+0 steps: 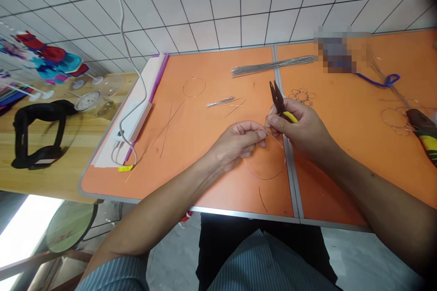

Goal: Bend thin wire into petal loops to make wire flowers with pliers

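Note:
My left hand (239,142) is closed in a pinch on a thin wire ring (269,178), which hangs below the fingers over the orange table. In my right hand (302,122) is a pair of pliers (278,98) with dark jaws and yellow handles. The jaws point up and away from the ring. The thumb and fingertips of that hand also meet the wire, close beside my left fingertips. What lies exactly between the fingertips is too small to make out. A short loose wire (262,199) lies below the ring.
Across the orange table (211,182) lie a long wire bundle (269,66), a short bundle (220,102), another wire ring (194,87) and small wire loops (302,96). A white power strip (133,125) stands left. A yellow-and-black handled tool (423,134) lies right.

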Available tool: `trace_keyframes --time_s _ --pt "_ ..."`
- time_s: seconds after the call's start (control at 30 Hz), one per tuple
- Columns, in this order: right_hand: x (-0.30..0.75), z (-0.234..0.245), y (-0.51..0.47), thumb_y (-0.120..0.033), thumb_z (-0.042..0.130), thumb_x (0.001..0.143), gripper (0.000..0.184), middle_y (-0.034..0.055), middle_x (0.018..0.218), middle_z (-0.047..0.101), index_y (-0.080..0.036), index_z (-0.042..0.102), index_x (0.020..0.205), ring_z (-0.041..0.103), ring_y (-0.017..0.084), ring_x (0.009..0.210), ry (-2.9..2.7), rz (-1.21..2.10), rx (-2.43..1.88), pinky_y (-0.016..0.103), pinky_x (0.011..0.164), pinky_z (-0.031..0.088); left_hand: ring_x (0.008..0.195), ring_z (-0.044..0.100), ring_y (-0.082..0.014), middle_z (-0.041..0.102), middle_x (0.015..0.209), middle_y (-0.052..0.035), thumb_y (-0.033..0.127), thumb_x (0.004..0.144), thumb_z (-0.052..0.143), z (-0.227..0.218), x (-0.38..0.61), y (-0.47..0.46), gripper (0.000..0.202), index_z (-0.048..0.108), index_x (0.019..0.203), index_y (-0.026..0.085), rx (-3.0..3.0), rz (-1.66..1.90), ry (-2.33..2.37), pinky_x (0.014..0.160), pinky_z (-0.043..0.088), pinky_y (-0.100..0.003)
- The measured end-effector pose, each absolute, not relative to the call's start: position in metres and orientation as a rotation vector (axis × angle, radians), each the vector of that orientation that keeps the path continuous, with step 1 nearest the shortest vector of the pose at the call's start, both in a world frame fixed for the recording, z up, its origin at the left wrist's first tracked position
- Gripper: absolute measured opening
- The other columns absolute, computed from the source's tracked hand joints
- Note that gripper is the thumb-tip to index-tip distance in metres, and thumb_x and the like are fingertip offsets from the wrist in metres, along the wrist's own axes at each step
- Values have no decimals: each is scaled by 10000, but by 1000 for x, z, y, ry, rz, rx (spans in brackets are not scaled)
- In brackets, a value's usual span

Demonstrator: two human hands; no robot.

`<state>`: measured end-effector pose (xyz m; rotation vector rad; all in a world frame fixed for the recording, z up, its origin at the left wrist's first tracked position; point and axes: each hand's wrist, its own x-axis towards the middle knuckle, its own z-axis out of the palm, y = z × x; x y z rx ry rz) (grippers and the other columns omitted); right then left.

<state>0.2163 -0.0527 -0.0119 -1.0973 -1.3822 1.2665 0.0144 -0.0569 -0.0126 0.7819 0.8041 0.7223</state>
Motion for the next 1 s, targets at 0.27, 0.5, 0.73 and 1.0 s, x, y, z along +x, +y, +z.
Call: trace_keyframes --time_s 0.27,0.5,0.73,1.0 --pt "216 -13 -51 -370 962 852 279 -33 757 641 -246 719 911 567 147 678 -1375 1267 -1097 306 650 503 439 285 -8 706 692 -14 272 814 949 -15 14 -57 239 764 865 130 798 768 815 451 143 -216" --pt "216 -16 -51 -322 924 874 223 -28 791 669 -247 719 920 586 146 682 -1361 1250 -1094 311 658 510 465 349 -27 715 687 -12 256 763 959 -12 16 -58 237 779 871 145 847 784 875 457 195 -214" --pt "216 -20 -52 -303 917 877 214 -32 791 670 -243 719 933 593 141 703 -1318 1326 -1047 295 676 519 492 401 -46 733 696 -22 307 727 989 -11 16 -59 273 803 849 150 924 802 919 462 226 -226" --pt "213 -25 -51 -330 951 833 287 -31 804 679 -242 709 960 597 133 713 -1227 1428 -1008 273 670 530 508 410 -56 748 711 -30 327 726 981 -13 16 -59 254 810 819 164 964 816 956 477 241 -236"
